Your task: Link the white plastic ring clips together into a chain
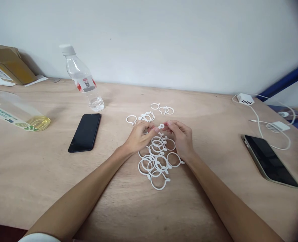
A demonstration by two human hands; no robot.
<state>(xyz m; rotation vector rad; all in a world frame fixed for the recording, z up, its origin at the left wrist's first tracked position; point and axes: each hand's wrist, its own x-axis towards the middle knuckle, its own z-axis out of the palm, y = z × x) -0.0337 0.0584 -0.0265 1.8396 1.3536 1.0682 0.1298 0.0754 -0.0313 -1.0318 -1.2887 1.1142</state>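
Note:
Between the thumb and fingers of my left hand (pixel 139 136) is a white plastic curtain ring, its small eyelet (pixel 161 126) sticking out to the right. My right hand (pixel 181 136) is closed in a pinch right beside that eyelet; whatever its fingertips grip is too small to make out. Below and between both hands lies a loose pile of white curtain rings (pixel 158 188), many overlapping, each with a small eyelet. Beyond my fingers, several more rings (pixel 131 116) lie on the table, some singly and some overlapped.
On the wooden table (pixel 108 208), a black phone (pixel 84 132) and a water bottle (pixel 84 80) stand left of my hands. Farther left are an oil bottle (pixel 15 109) and a cardboard box (pixel 11 64). At right lie a cased phone (pixel 270 161), a white cable (pixel 258 124) and a white adapter (pixel 245 98).

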